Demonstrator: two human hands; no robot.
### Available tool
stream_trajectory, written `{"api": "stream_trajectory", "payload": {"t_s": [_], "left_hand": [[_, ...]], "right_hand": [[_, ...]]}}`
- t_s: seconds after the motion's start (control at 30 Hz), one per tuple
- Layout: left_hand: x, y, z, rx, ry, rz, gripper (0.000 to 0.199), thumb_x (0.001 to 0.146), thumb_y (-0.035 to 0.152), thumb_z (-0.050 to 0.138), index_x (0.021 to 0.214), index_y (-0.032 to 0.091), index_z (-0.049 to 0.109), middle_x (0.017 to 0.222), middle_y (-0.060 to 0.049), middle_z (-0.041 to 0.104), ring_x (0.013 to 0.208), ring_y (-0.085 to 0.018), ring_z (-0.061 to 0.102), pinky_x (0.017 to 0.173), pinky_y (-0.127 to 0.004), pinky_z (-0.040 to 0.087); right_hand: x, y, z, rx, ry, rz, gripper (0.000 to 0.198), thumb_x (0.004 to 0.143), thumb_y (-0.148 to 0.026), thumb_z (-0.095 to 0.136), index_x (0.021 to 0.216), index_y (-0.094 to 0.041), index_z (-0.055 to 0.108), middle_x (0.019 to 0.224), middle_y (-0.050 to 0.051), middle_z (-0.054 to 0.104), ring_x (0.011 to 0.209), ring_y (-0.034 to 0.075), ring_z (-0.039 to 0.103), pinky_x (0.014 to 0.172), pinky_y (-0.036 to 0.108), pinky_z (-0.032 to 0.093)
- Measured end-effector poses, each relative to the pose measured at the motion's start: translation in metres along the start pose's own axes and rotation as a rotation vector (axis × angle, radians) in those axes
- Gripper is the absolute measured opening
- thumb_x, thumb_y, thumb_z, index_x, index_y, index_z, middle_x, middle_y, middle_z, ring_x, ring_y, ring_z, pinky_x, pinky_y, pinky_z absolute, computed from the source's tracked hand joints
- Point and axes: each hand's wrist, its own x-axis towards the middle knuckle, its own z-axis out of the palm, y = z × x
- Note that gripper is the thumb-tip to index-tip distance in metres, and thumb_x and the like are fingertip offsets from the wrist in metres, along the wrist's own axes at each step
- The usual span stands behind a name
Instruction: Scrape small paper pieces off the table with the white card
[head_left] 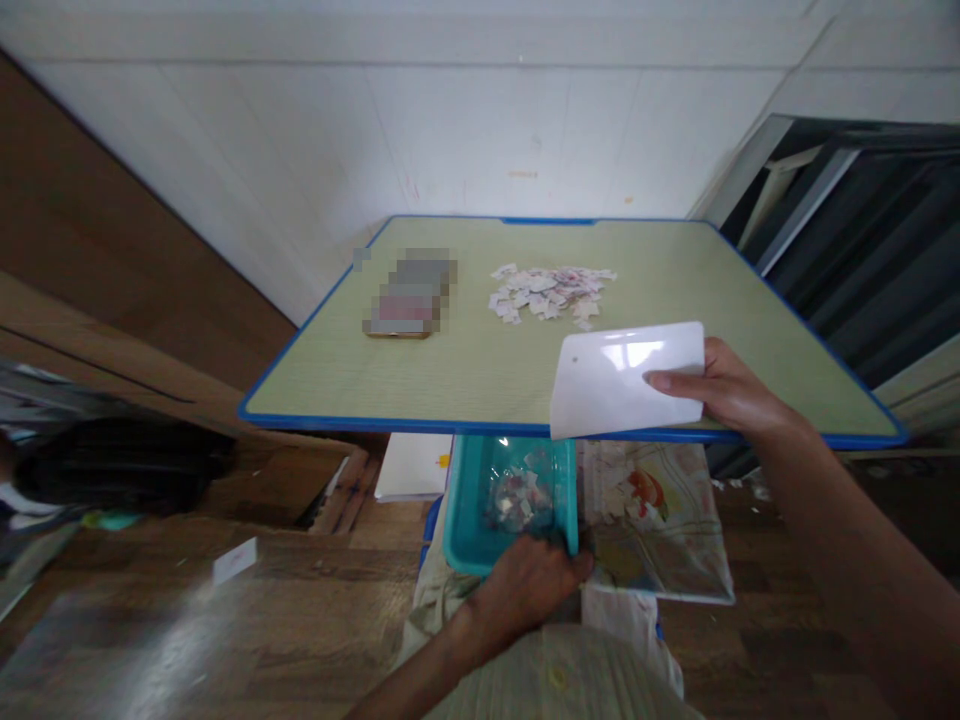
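Note:
My right hand grips a white plastic scraper, thumb on top; it is a flat, glossy piece with a small hole near one corner. The scraper is held over the front edge of the table. Behind it on the tabletop lies a loose pile of small paper pieces. Below the table edge, my left hand is closed on the near right rim of a teal plastic basin. More small scraps and some clear plastic lie inside the basin.
A pixelated phone-shaped object lies on the table's left side. Under the right front edge is a patterned plastic-covered surface. A white card lies on the wooden floor, left. Dark panels lean at the right wall.

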Motion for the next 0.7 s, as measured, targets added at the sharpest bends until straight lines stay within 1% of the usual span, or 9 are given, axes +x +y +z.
{"api": "stream_trajectory", "payload": {"t_s": [0.13,0.23,0.3,0.33,0.37,0.43,0.53,0.6,0.7], "left_hand": [[0.000,0.003,0.000,0.025,0.024,-0.008,0.016,0.079,0.011,0.050,0.093,0.017,0.047,0.060,-0.002,0.059,0.052,-0.020,0.058,0.041,-0.025,0.039],[0.001,0.006,-0.001,0.029,0.027,-0.010,0.011,0.079,0.011,0.050,0.088,0.016,0.048,0.059,-0.002,0.059,0.052,-0.019,0.058,0.040,-0.024,0.038],[0.002,0.007,-0.001,0.030,0.035,-0.011,0.011,0.079,0.011,0.051,0.088,0.016,0.048,0.058,-0.002,0.059,0.052,-0.019,0.058,0.039,-0.024,0.036],[0.003,0.007,-0.001,0.027,0.039,-0.012,0.012,0.078,0.012,0.051,0.089,0.016,0.048,0.058,-0.002,0.059,0.051,-0.019,0.057,0.038,-0.024,0.036],[0.003,0.008,0.000,0.022,0.042,-0.014,0.012,0.078,0.012,0.051,0.089,0.015,0.048,0.058,-0.003,0.059,0.051,-0.019,0.057,0.037,-0.024,0.035],[0.003,0.009,0.001,0.008,0.042,-0.018,0.008,0.079,0.012,0.051,0.086,0.015,0.049,0.058,-0.003,0.058,0.051,-0.019,0.057,0.037,-0.024,0.035],[0.004,0.011,0.002,-0.003,0.043,-0.030,0.005,0.079,0.012,0.051,0.082,0.016,0.049,0.057,-0.003,0.058,0.051,-0.018,0.057,0.037,-0.023,0.035],[0.004,0.012,0.003,-0.009,0.046,-0.033,0.005,0.079,0.012,0.051,0.083,0.016,0.049,0.056,-0.003,0.058,0.049,-0.018,0.056,0.037,-0.023,0.035],[0.004,0.012,0.003,-0.015,0.048,-0.033,0.006,0.078,0.012,0.051,0.084,0.015,0.050,0.056,-0.003,0.058,0.049,-0.019,0.056,0.036,-0.023,0.035]], "right_hand": [[0.001,0.003,-0.001,-0.024,0.050,-0.062,0.022,0.064,-0.021,0.063,0.085,-0.018,0.062,0.077,-0.002,0.064,0.061,0.009,0.058,0.055,0.019,0.046],[0.002,0.004,-0.002,-0.102,0.200,-0.190,0.026,0.067,-0.024,0.060,0.092,-0.020,0.060,0.088,0.000,0.063,0.072,0.011,0.058,0.064,0.024,0.047],[0.000,0.004,-0.003,-0.278,0.321,-0.299,0.024,0.069,-0.025,0.058,0.092,-0.019,0.060,0.091,0.001,0.062,0.077,0.013,0.058,0.069,0.026,0.046],[-0.002,0.004,-0.005,-0.402,0.348,-0.349,0.023,0.070,-0.025,0.057,0.093,-0.019,0.060,0.091,0.001,0.062,0.080,0.014,0.057,0.072,0.027,0.046],[-0.004,0.003,-0.006,-0.536,0.343,-0.392,0.023,0.072,-0.023,0.054,0.094,-0.018,0.059,0.093,0.002,0.061,0.083,0.014,0.057,0.075,0.028,0.045],[-0.010,0.002,-0.008,-0.784,0.235,-0.460,0.029,0.075,-0.017,0.048,0.104,-0.019,0.055,0.102,0.003,0.058,0.094,0.016,0.053,0.083,0.030,0.041],[-0.017,0.002,-0.011,-1.029,0.034,-0.518,0.047,0.074,-0.005,0.040,0.119,-0.019,0.042,0.122,0.004,0.044,0.112,0.016,0.039,0.095,0.033,0.031],[-0.020,0.002,-0.013,-1.126,-0.049,-0.513,0.056,0.070,-0.003,0.039,0.124,-0.020,0.036,0.128,0.004,0.038,0.116,0.016,0.034,0.097,0.036,0.028],[-0.022,0.000,-0.014,-1.200,-0.123,-0.501,0.062,0.068,-0.007,0.042,0.128,-0.018,0.028,0.131,0.005,0.032,0.119,0.019,0.031,0.097,0.039,0.027]]}}
